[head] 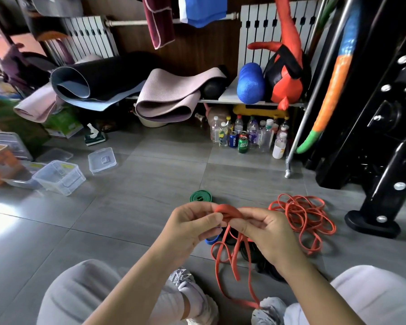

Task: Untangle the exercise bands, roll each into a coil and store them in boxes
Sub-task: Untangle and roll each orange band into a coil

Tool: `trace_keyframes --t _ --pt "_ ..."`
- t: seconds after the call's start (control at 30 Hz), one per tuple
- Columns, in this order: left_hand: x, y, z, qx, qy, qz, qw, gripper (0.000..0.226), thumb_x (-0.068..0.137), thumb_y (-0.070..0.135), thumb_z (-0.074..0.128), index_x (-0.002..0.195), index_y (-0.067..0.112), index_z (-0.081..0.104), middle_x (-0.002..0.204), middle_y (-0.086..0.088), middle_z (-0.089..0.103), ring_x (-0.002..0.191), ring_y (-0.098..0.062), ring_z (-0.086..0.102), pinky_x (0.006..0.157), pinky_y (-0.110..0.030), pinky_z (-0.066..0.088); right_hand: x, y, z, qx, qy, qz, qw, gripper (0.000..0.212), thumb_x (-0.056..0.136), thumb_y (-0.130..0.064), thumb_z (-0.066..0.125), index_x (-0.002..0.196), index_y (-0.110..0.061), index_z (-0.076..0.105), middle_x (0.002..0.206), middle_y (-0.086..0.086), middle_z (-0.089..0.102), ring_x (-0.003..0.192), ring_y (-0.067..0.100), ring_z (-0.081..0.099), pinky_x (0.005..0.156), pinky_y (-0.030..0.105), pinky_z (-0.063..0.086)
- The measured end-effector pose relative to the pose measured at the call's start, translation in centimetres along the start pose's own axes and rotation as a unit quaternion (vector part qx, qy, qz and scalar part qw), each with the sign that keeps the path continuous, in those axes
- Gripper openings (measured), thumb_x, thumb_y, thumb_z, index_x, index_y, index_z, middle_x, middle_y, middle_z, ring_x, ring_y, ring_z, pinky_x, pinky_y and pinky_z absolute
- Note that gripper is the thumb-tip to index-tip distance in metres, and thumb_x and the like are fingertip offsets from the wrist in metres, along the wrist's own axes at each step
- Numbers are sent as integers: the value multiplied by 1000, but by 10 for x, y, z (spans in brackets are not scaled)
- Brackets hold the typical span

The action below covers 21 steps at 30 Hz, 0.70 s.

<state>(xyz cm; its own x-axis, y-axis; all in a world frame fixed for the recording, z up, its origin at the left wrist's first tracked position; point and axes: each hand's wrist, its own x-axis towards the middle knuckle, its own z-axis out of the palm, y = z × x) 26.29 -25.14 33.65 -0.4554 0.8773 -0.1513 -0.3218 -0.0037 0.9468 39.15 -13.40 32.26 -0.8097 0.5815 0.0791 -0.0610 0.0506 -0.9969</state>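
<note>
Rolled mats (167, 99) on a rack (298, 104); bottles (251, 134) (and cans (242, 144)) beneath.

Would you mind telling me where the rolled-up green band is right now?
In the head view, the green band lies coiled on the floor just beyond the left hand, to the left of the loose orange band tangle.

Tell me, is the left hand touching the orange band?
Touching. The head view shows the left hand pinching the rolled end of the orange band.

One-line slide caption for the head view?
Left hand and right hand roll one end of an orange band into a coil; a green coil lies behind.
</note>
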Motion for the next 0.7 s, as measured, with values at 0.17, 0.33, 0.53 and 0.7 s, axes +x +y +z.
trace_keyframes --t 0.17,0.33,0.53,0.7 --pt "3 -6 -3 157 19 38 987 21 81 -2 66 89 17 73 77 2 68 65 -6 60 61 -16 48 2 1 -2 -82 2 -31 996 28 74 -7 76 76 -35 75 75 -1 74 70 13 69 68 25 55" --pt "4 11 0 573 -26 129 809 17 77 28 73 93 31 69 79 13 59 72 3 47 64 -10 35 5 -2 -3 -282 -71 -79 953 22 77 -9 73 68 -28 67 63 -11 57 60 4 54 58 18 41" --pt "3 25 -1 622 -16 89 778 13 83 24 68 95 25 72 88 2 63 81 -14 55 76 -27 42 5 -6 -2 -327 -63 -76 940 9 76 -15 73 83 -20 72 75 -6 67 70 9 63 69 29 50" --pt "1 17 -4 428 34 92 898 16 76 6 75 88 18 75 84 4 65 66 -3 54 67 -19 44 2 -5 -2 -159 -18 -28 987 23 76 -5 74 85 -26 73 80 -5 73 73 6 69 70 17 52"
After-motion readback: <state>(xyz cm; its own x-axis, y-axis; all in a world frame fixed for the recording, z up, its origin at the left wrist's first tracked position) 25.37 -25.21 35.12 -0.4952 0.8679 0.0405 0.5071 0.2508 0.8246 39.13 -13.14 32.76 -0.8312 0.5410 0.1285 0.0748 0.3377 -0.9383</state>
